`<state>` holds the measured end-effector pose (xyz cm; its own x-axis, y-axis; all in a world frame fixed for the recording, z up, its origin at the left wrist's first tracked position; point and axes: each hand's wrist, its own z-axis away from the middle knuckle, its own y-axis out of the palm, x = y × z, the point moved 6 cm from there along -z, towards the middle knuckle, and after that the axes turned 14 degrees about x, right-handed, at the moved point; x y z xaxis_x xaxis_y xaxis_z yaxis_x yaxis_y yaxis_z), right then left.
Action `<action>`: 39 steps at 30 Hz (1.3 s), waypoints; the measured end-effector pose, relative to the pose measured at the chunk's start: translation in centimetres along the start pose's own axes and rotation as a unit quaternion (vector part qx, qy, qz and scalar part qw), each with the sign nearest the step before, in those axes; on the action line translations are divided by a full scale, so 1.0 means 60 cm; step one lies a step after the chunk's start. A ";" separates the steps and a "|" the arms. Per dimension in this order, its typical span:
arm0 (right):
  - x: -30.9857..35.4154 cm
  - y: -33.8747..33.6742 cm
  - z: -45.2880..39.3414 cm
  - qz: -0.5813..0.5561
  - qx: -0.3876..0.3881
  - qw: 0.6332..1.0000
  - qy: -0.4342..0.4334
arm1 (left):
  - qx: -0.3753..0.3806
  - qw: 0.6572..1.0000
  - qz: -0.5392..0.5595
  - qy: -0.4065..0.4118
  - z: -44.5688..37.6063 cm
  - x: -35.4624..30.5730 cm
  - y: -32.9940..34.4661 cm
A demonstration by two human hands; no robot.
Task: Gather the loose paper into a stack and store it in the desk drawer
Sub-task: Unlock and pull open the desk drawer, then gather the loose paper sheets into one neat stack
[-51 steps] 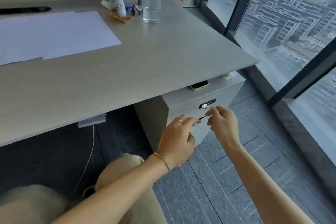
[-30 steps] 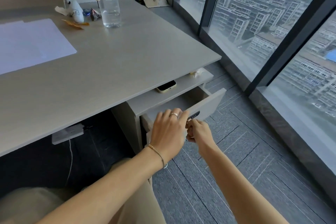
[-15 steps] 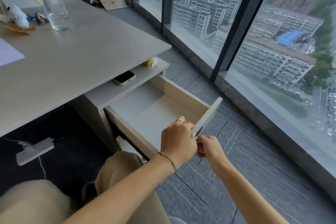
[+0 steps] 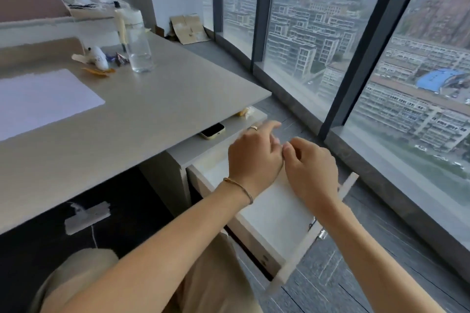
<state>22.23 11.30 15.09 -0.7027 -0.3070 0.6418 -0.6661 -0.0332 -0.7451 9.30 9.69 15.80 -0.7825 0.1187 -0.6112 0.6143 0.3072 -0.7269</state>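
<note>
The loose white paper (image 4: 43, 101) lies flat on the desk top (image 4: 157, 119) at the left. The cabinet's top drawer (image 4: 277, 213) stands pulled far out, with a pale, bare inside. Its front panel (image 4: 305, 246) is nearest to me. Both hands hover above the drawer's back half and touch nothing. My left hand (image 4: 254, 157), with a ring and a bracelet, has loosely spread fingers and the index finger stretched forward. My right hand (image 4: 310, 170) is right beside it, fingers curled in, holding nothing I can see.
A water bottle (image 4: 138, 43), a small white toy (image 4: 96, 57) and wrappers stand at the desk's back. A phone (image 4: 212, 131) lies on the cabinet top under the desk. A power strip (image 4: 87, 216) hangs below. Floor-to-ceiling windows (image 4: 356, 58) run along the right.
The drawer was shut, then both hands pulled it out by its front. Both hands have now let go of the front and risen above the open drawer.
</note>
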 end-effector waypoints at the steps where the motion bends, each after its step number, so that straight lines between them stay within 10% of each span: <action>1: 0.049 0.016 -0.019 -0.021 0.011 0.999 -0.032 | -0.028 1.000 0.005 -0.005 -0.010 0.018 -0.047; 9: 0.409 0.208 -0.126 -0.051 0.137 0.963 -0.225 | -0.175 0.976 -0.039 -0.120 0.012 0.249 -0.378; 22: 0.636 0.605 -0.272 0.088 0.333 0.912 -0.222 | -0.058 0.862 -0.238 -0.443 0.195 0.720 -0.648; 30: 0.699 0.710 -0.234 0.238 0.380 0.867 -0.216 | 0.052 0.829 -0.237 -0.504 0.207 0.766 -0.617; 39: 0.708 0.678 -0.285 0.193 0.360 0.895 -0.177 | 0.044 0.837 -0.228 -0.496 0.211 0.760 -0.617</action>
<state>-39.00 13.16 15.16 -0.6375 -0.7059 0.3088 0.0328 -0.4252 -0.9045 -47.85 -8.21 10.90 -0.4955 -0.8473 -0.1912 0.3141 0.0304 -0.9489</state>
